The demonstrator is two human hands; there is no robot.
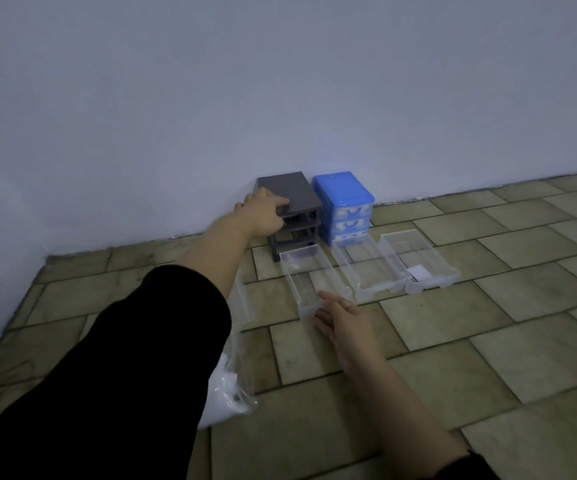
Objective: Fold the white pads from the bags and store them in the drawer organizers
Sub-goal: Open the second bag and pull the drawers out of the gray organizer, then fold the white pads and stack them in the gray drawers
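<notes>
Setting: tiled floor (487,358) meeting a pale wall (280,81), dim light.
Grey organizer (288,209): against the wall at 12 o'clock of centre, frame with open slots, no drawers inside.
Blue organizer (344,206): touching the wall just beside the grey one at its 3 o'clock, two clear drawers shut in the upper slots, third drawer (366,268) pulled far out onto the floor.
Left hand (266,213): reaching out from a black sleeve (124,358), fingers curled over the top front corner of the grey organizer, gripping it.
Right hand (340,315): at 6 o'clock of the grey organizer, fingers fairly straight and touching the near end of a clear drawer; no firm curl visible.
Clear drawer (311,278): on the floor in front of the grey organizer, far end near the bottom slot, looks bare inside.
Far-right drawer (418,259): loose on the floor at 3 o'clock of the blue organizer's drawer, touching it, a small folded white pad (418,273) lying near its front end.
Fourth drawer (242,299): at 9 o'clock of the clear drawer, mostly hidden behind the left forearm.
Bag of white pads (224,396): clear plastic, on the floor at 7 o'clock, partly hidden under the sleeve.
</notes>
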